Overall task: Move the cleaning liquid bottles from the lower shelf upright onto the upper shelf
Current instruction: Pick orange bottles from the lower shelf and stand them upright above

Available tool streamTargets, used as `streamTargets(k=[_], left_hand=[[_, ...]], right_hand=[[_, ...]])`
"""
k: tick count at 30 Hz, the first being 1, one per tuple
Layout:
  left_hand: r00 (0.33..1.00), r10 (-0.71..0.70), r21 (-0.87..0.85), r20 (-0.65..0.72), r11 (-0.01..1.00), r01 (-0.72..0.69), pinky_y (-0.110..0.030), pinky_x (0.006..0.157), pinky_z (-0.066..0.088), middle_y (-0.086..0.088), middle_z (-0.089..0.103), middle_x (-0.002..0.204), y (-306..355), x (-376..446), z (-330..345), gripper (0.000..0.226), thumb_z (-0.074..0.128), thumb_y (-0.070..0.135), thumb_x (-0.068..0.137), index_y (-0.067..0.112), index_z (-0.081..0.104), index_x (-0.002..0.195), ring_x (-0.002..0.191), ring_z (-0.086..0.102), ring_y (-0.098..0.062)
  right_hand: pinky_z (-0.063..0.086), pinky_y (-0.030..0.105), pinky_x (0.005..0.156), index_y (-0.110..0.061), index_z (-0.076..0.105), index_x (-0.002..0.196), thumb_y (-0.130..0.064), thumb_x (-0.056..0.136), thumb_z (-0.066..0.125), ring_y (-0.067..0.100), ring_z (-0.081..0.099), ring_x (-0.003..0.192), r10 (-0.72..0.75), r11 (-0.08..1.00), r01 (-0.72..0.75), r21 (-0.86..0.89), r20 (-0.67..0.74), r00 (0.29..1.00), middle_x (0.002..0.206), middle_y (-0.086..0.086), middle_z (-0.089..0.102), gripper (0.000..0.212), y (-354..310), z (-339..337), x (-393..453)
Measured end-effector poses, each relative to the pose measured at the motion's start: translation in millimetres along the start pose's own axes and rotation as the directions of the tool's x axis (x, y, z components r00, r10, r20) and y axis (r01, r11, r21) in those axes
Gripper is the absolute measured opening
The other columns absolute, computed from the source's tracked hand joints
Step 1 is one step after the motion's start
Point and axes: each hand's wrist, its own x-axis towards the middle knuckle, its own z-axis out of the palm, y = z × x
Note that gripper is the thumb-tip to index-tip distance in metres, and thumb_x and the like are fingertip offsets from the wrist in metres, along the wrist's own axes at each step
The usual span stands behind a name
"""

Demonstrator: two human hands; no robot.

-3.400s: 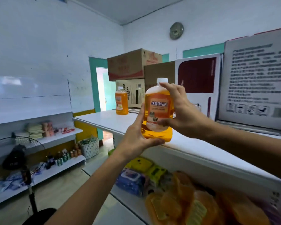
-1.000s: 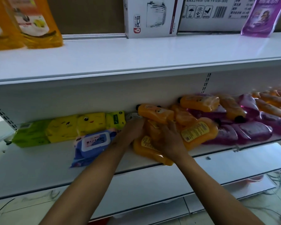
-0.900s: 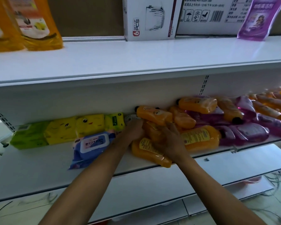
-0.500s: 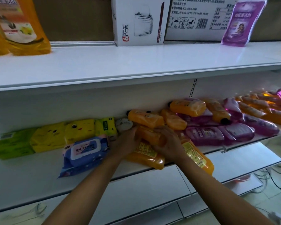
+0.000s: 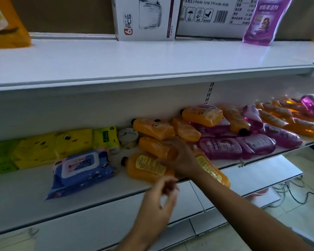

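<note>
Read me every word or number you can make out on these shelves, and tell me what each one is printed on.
"6 SET OF PCS": white box on the upper shelf.
Hours reading roughly "8:00-12:00 ... 14:00-18:00", beside a barcode: white carton to its right.
Purple bottle: Chinese label, too blurred.
Blue wipes pack: Chinese characters, unclear.
Orange bottles on the lower shelf: print too small.

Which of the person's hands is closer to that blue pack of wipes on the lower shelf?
The left. The left hand hangs in front of the shelf edge, just right of the blue wipes pack. The right hand is farther right, among the orange bottles.
</note>
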Motion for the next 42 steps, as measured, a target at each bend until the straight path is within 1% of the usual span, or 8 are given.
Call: streamTargets(k=[6, 10, 14, 18, 25, 30, 35, 42], left_hand=[[0.864, -0.374, -0.239, 0.336, 0.854, 0.462, -0.025, 0.099, 0.05, 0.009, 0.055, 0.137, -27.1, 19.2, 86.6, 0.054, 0.066, 0.041, 0.092, 0.036, 0.037, 0.137, 0.121, 0.057, -0.007], [0.887, -0.319, -0.522, 0.334, 0.721, 0.456, -0.023, 0.094, 0.052, 0.011, 0.063, 0.133, -37.8, 50.6, 116.4, 0.052, 0.074, 0.034, 0.086, 0.031, 0.053, 0.133, 0.12, 0.061, -0.006], [0.873, -0.417, -0.715, 0.254, 0.526, 0.46, -0.036, 0.104, 0.049, -0.007, 0.069, 0.126, -46.3, 60.3, 129.1, 0.041, 0.063, 0.023, 0.092, 0.01, 0.058, 0.13, 0.119, 0.064, -0.022], [0.858, -0.471, -0.673, 0.204, 0.569, 0.472, -0.036, 0.1, 0.052, -0.008, 0.072, 0.119, -43.4, 68.8, 132.7, 0.029, 0.062, 0.007, 0.094, 0.006, 0.061, 0.123, 0.115, 0.066, -0.024], [0.88, -0.459, -0.223, 0.119, 0.852, 0.474, -0.032, 0.098, 0.051, 0.005, 0.069, 0.123, -18.1, 60.6, 114.7, 0.042, 0.072, 0.013, 0.089, 0.025, 0.058, 0.126, 0.114, 0.064, -0.012], [0.956, -0.294, 0.083, 0.014, 0.953, 0.292, -0.03, 0.082, 0.054, 0.016, 0.062, 0.114, 10.7, 62.6, 106.1, 0.052, 0.063, 0.002, 0.092, 0.044, 0.05, 0.119, 0.108, 0.064, -0.021], [0.99, 0.139, 0.407, 0.005, 0.904, -0.129, -0.021, 0.099, 0.043, 0.007, 0.056, 0.129, 48.5, 68.8, 115.1, 0.07, 0.053, -0.009, 0.086, 0.046, 0.046, 0.128, 0.121, 0.05, -0.006], [0.708, 0.634, 0.621, 0.312, 0.428, -0.657, -0.043, 0.123, 0.017, 0.0, 0.053, 0.143, 84.5, 112.7, 148.9, 0.037, 0.034, 0.004, 0.106, 0.016, 0.049, 0.138, 0.142, 0.038, -0.015]], right_hand=[[0.021, 0.004, 0.088, -0.052, 0.045, 0.121, -0.042, 0.07, 0.087, -0.012, 0.032, 0.115, 0.063, 0.997, -0.067, 0.044, 0.09, 0.994, 0.128, -0.033, 0.035, 0.066, -0.1, -3.6, 1.8], [0.031, 0.011, 0.095, -0.035, 0.058, 0.122, -0.026, 0.083, 0.078, -0.002, 0.043, 0.118, 0.056, 0.986, -0.082, 0.142, 0.18, 0.982, 0.131, -0.016, 0.049, 0.045, 0.8, -15.2, 5.7], [0.045, 0.008, 0.091, -0.033, 0.066, 0.117, -0.05, 0.098, 0.052, -0.014, 0.057, 0.107, 0.212, 0.849, -0.283, 0.446, 0.202, 0.956, 0.112, -0.026, 0.066, 0.029, 1.2, -31.0, 10.8], [0.048, 0.01, 0.086, -0.039, 0.067, 0.111, -0.05, 0.101, 0.047, 0.003, 0.061, 0.111, 0.276, 0.799, -0.36, 0.482, 0.238, 0.931, 0.109, -0.024, 0.067, 0.025, 4.2, -49.4, 14.3], [0.04, 0.011, 0.094, -0.01, 0.069, 0.118, -0.022, 0.099, 0.057, 0.011, 0.057, 0.114, -0.138, 0.986, 0.086, 0.143, 0.403, 0.905, 0.124, 0.006, 0.065, 0.026, 37.4, -105.0, -12.0], [0.044, 0.014, 0.092, -0.027, 0.071, 0.109, -0.027, 0.097, 0.058, -0.001, 0.059, 0.112, -0.089, 0.974, 0.011, 0.225, 0.34, 0.936, 0.115, -0.016, 0.066, 0.018, 45.3, -155.5, -45.0], [0.052, 0.018, 0.085, -0.037, 0.074, 0.105, -0.06, 0.085, 0.055, 0.005, 0.066, 0.108, 0.098, 0.831, -0.207, 0.516, 0.23, 0.968, 0.113, -0.014, 0.073, 0.036, 51.9, -214.8, -66.6], [0.055, 0.031, 0.091, -0.016, 0.061, 0.134, -0.055, 0.067, 0.084, 0.023, 0.064, 0.119, 0.069, 0.371, -0.566, 0.736, 0.586, 0.808, 0.131, 0.01, 0.066, 0.08, 82.4, -249.5, -87.5]])
